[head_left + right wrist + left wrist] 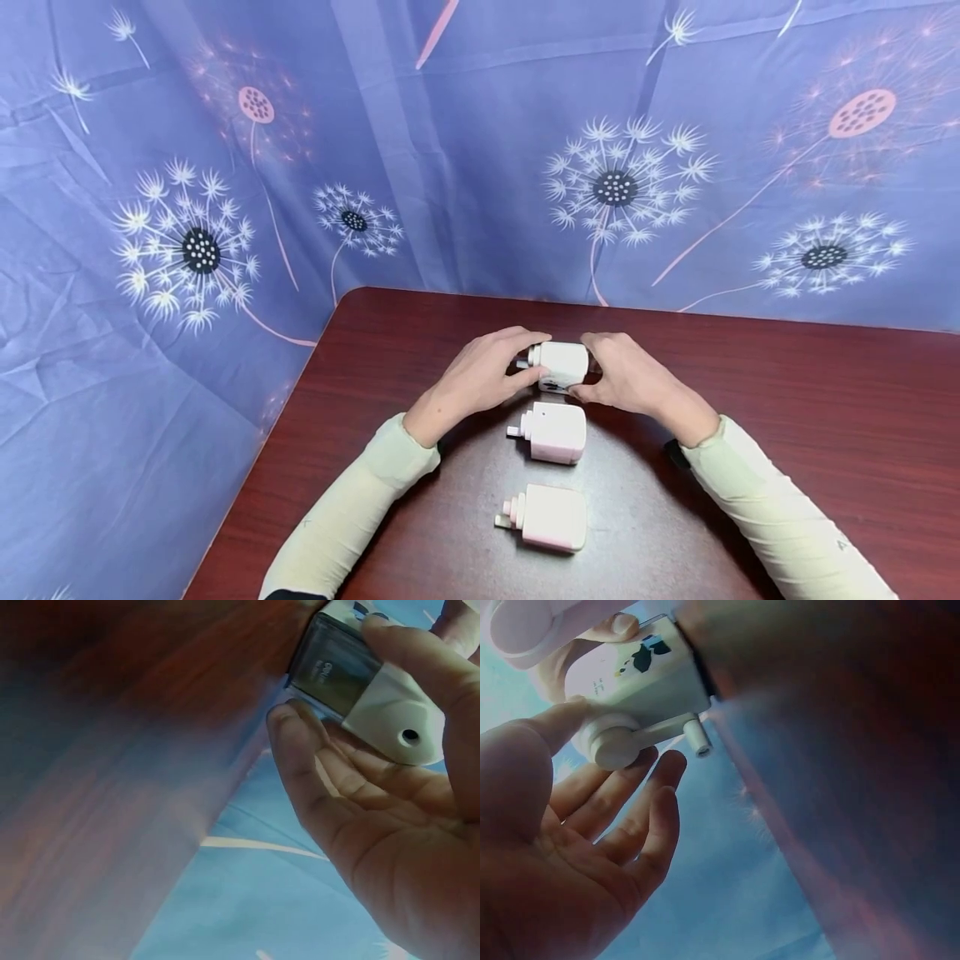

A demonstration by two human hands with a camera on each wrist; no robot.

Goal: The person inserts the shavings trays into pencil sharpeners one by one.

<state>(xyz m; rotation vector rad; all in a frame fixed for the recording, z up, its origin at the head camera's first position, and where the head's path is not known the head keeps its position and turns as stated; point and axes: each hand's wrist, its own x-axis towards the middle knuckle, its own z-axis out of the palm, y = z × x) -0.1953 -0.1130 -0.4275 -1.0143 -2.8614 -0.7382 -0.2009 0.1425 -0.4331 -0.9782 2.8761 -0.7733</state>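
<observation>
A white hand-crank pencil sharpener (564, 365) lies at the far end of a row of three, between both hands. My left hand (491, 371) holds it by its crank side, thumb on the near edge and fingers on the far edge. My right hand (630, 371) grips its other end in the same manner. In the left wrist view the crank handle (697, 739) and a dark printed picture on the casing (641, 686) show. The right wrist view shows the pencil hole (410, 736) and a see-through shavings drawer (335, 667).
Nearer to me, a pinkish-white sharpener (557, 432) and another pale one (555, 517) lie in line, their cranks to the left. The dark red wooden table (810, 400) ends at a blue dandelion-print cloth (465, 167) behind and to the left.
</observation>
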